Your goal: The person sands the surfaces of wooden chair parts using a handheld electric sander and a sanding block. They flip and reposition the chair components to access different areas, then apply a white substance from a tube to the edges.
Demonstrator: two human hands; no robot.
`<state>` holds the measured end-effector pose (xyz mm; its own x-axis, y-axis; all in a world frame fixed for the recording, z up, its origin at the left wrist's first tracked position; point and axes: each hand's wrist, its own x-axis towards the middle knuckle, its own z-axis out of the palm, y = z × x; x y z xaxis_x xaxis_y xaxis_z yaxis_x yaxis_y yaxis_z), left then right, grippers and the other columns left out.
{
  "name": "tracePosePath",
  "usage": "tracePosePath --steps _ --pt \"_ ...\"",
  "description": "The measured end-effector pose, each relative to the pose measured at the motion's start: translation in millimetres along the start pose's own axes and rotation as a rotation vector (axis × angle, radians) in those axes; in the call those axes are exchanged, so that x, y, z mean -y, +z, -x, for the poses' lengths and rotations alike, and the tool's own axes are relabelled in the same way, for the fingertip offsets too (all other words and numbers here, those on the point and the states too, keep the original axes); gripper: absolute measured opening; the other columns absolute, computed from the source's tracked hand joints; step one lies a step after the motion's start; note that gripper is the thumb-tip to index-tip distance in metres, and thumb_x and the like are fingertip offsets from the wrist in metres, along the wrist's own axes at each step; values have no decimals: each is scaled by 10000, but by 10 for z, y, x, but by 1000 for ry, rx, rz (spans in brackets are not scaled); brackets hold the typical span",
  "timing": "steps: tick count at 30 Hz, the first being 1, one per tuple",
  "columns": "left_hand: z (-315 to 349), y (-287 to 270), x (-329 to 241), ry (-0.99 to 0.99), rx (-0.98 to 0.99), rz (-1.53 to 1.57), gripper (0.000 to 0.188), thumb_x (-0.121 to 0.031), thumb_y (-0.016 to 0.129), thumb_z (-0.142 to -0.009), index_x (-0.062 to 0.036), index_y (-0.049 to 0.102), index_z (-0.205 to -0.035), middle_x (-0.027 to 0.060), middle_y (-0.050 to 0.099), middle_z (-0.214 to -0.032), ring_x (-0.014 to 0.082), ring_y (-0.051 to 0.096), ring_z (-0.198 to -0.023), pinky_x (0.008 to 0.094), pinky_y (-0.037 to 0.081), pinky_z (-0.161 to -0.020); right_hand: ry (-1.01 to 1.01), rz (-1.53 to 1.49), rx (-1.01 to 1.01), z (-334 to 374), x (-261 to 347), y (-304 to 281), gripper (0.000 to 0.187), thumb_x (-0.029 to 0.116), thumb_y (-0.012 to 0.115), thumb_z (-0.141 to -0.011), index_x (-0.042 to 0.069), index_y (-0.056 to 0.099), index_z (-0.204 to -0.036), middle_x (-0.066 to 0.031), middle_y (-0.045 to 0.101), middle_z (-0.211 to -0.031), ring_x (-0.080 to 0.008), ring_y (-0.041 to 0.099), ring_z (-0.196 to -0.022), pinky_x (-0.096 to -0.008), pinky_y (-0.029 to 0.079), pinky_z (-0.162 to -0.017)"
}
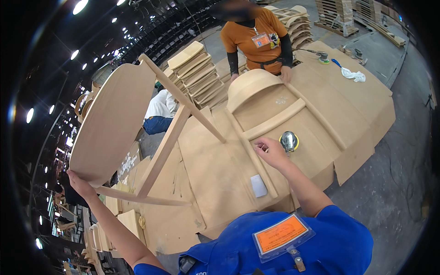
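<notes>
My left hand [81,183] grips the lower corner of a pale wooden chair frame's curved backrest [112,119]. This frame [162,151] is tilted up at the left, two leg ends touching the cardboard-covered table. My right hand [271,152] is closed, thumb and fingers drawn together, beside the near rail of a second chair frame [275,120] that lies flat. Whatever those fingers may hold is too small to make out. An orbital sander [289,141] with a yellow-edged pad stands just right of this hand. Nearer me, a white sanding sheet [258,185] lies against the rail.
Across the table [215,178], a person in an orange shirt [256,41] has both hands by the second frame. Behind stand stacked curved wooden parts [195,71]. A blue-handled brush with white cloth [353,74] and another sander [323,57] lie far right. Someone in white [160,107] crouches beyond.
</notes>
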<state>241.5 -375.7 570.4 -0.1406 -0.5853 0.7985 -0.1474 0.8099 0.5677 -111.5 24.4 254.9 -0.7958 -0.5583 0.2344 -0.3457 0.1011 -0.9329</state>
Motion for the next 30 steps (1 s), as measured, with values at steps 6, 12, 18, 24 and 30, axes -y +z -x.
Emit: tracePosePath --steps 6,12,18,24,30 --pt "49 52 -97 8 -25 -8 585 -445 305 -1011 63 534 -1192 137 588 -1130 222 542 -1028 325 399 -914 10 9 24 34 -25 19 275 186 665 -803 -7 632 -998 -139 657 -839 -218 641 -699 -317 514 -650" --pt "23 49 -63 -27 -52 -38 598 -447 298 -1010 79 526 -1182 159 577 -1151 237 541 -1040 346 404 -917 24 12 95 68 -80 39 271 196 662 -806 -4 634 -987 -134 660 -847 -226 646 -724 -327 515 -661" --pt "-3 69 -109 -101 -117 -77 627 -439 293 -1012 121 508 -1194 183 568 -1183 262 539 -1056 353 401 -928 17 71 96 88 -155 34 265 202 660 -796 12 639 -979 -142 660 -854 -250 639 -721 -345 511 -669" --pt "92 180 -276 -79 -165 -177 634 -463 280 -1004 89 542 -1172 183 582 -1144 287 544 -1032 392 407 -907 38 84 118 61 -195 -10 267 202 654 -802 17 638 -995 -138 663 -863 -261 636 -750 -353 506 -684" --pt "126 203 -318 -60 -211 -251 640 -453 273 -1000 92 471 -1273 218 510 -1284 322 504 -1162 384 382 -983 69 15 154 65 -172 -3 276 212 656 -813 29 635 -1018 -126 662 -861 -243 635 -759 -351 507 -689"
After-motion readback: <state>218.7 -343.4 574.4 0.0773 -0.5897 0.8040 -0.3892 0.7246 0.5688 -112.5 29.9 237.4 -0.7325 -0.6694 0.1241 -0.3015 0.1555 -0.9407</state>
